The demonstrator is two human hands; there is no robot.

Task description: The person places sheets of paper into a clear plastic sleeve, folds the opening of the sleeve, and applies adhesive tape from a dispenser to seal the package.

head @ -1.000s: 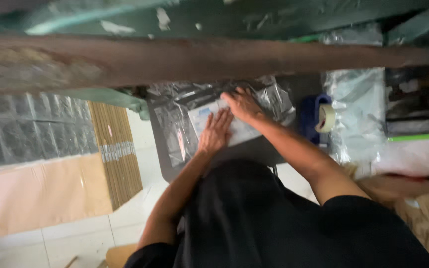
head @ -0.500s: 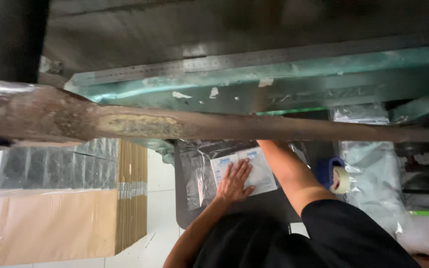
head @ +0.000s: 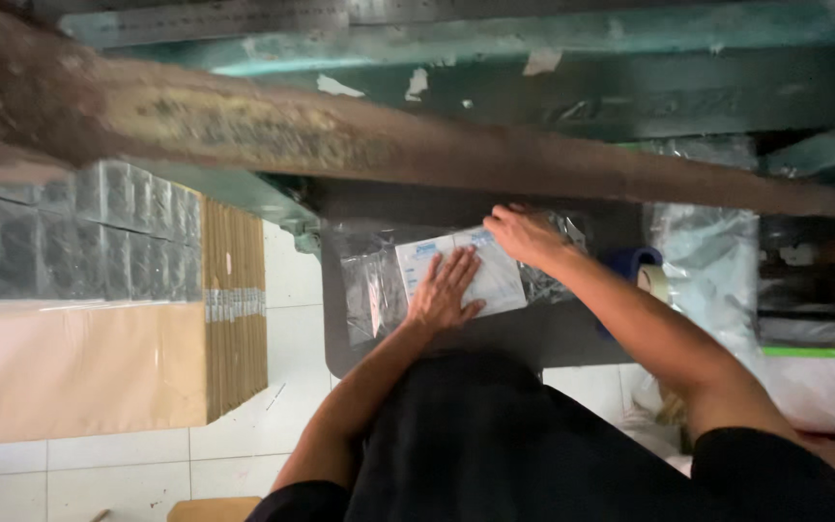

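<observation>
A clear plastic bag [head: 371, 290] lies on a dark work surface [head: 533, 338], and inside it I see a white flat packet [head: 504, 280] with blue print. My left hand [head: 445, 290] presses flat on the packet, fingers spread. My right hand [head: 522, 235] rests at the bag's far edge, fingers curled on the plastic just under a rusty brown bar [head: 388, 145] that crosses the view.
A stack of flat brown cardboard [head: 79, 367] with grey plastic-wrapped bundles [head: 79, 227] stands on the white tiled floor at left. A blue tape dispenser with a tape roll [head: 642, 271] sits right of the bag. More clear plastic bags [head: 717, 271] lie further right. A green metal frame [head: 533, 48] runs above.
The view has swung back down, so the bar crosses higher on the bag. My right hand shifted along the bag's far edge; my left hand stays pressed on the packet.
</observation>
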